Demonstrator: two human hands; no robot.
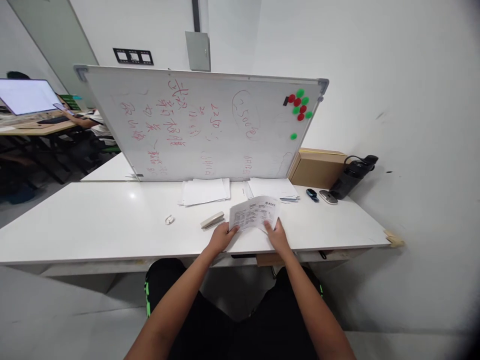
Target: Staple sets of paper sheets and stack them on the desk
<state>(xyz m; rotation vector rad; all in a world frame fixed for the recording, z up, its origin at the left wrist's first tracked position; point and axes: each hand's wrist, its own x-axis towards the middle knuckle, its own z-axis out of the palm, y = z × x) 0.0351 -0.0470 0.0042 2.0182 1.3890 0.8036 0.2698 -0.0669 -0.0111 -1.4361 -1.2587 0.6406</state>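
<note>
Several printed paper sheets (pixel 252 211), slightly curved, are held up over the front of the white desk (pixel 123 225). My left hand (pixel 222 237) grips their lower left edge, thumb on the printed face. At the lower right edge, my right hand (pixel 276 236) pinches the sheets the same way. A light-coloured stapler (pixel 212 220) lies just left of my left hand. Behind the held sheets are two paper stacks, a left stack (pixel 206 191) and a right stack (pixel 273 187), the right one partly covered by the sheets.
A whiteboard (pixel 221 145) with red writing and round magnets leans at the desk's back. To the right are a cardboard box (pixel 318 169), a black bottle (pixel 352 177), a mouse (pixel 328 196) and a dark watch-like item (pixel 312 194). A small white coil (pixel 170 219) lies left. Another person's arm (pixel 80 120) shows far left.
</note>
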